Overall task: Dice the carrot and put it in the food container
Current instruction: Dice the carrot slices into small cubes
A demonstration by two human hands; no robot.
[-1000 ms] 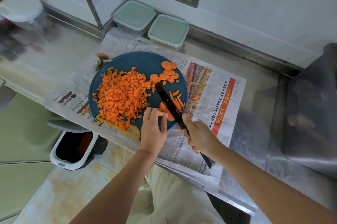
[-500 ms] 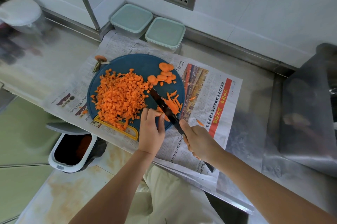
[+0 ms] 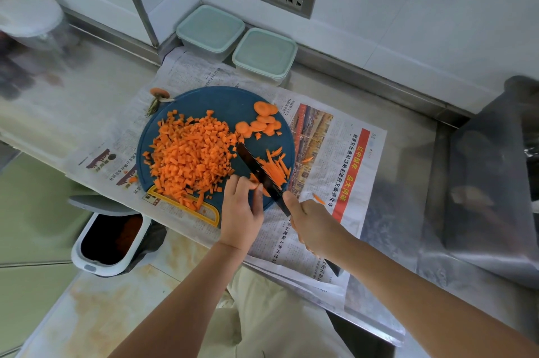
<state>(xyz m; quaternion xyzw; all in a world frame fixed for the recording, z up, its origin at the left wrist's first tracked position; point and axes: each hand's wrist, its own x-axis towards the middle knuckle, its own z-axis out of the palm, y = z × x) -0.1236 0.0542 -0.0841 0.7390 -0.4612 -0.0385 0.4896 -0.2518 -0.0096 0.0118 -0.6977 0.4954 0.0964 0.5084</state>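
Left hand (image 3: 240,211) comes in from 6 o'clock with a straight wrist and sits at the 5 o'clock edge of the cutting board (image 3: 221,103). Its fingers are curled, tips down, pinning a carrot piece (image 3: 253,182) right against the flat of the knife (image 3: 256,171), thumb alongside the blade. Right hand (image 3: 312,226) is closed around the knife handle, just off the board over the newspaper (image 3: 335,159), forearm running in from 4 o'clock. The grip is choked up toward the blade's heel and the handle butt sticks out behind my wrist. The blade points toward 11 o'clock, tip near board centre, edge down on the board. Diced carrot (image 3: 189,159) is one big heap covering the 9 o'clock half of the board, touching the yellow handle cutout at 6 to 7 o'clock. Carrot slices (image 3: 264,121) lie uncut at 1 o'clock, and carrot strips (image 3: 277,168) at 3 to 4 o'clock, just right of the blade. One stray strip (image 3: 318,198) is on the newspaper beside my right hand. The carrot top (image 3: 159,92) lies off the rim at 11 o'clock. Two food containers (image 3: 210,28) (image 3: 264,54) are past the board at 12 o'clock against the wall, lids on, touching each other, no carrot visible in them. A bin (image 3: 110,241) stands open below the counter edge at 7 o'clock.
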